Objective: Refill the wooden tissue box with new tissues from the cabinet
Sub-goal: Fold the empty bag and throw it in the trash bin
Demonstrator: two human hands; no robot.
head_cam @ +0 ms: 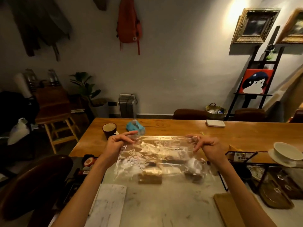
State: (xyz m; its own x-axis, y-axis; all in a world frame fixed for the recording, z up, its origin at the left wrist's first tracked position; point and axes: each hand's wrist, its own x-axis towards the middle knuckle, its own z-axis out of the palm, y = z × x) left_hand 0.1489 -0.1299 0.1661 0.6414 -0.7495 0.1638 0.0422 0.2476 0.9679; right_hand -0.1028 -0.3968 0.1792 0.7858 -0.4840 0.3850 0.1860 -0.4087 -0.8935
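I hold a clear, crinkled plastic wrapper (157, 154) stretched out between both hands above the white marble counter (172, 202). My left hand (119, 141) pinches its upper left corner, index finger pointing out. My right hand (208, 147) pinches the upper right corner. The wrapper looks empty. Through it I make out blurred brown wooden shapes (150, 177) on the counter, but I cannot tell what they are. A blue soft tissue pack (135, 126) lies on the long wooden table (180, 128) beyond my left hand.
A dark cup (109, 130) stands left of the blue pack. A white bowl on a saucer (285, 153) sits at the right, and a flat white box (215, 123) lies farther back. A wooden board (229, 208), a paper sheet (109, 205) and a black wire stand (241, 156) lie nearby.
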